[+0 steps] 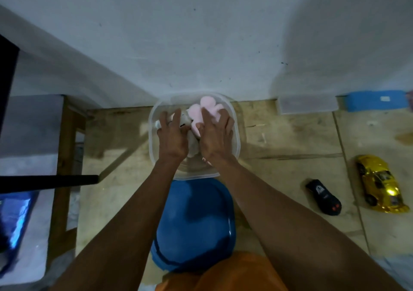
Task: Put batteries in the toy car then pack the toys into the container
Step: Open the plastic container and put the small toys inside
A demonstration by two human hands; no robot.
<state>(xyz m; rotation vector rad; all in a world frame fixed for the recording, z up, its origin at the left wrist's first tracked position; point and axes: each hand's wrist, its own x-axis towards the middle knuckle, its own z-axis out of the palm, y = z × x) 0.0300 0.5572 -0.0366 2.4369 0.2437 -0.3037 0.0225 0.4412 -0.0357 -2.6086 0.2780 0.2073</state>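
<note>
Gold toy car (380, 184) lies diagonally, nose near-right.

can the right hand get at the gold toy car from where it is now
Probably yes: the right hand rests on the pink plush toy in the container, and bare floor lies open toward the gold toy car.

A pale wall (201, 34) rises at the far side of the plywood counter (290, 139). At far right, against the wall, a small clear lidded box (308, 104) lies just beside a blue box (375, 103). A dark bar (48, 180) crosses the left.
</note>
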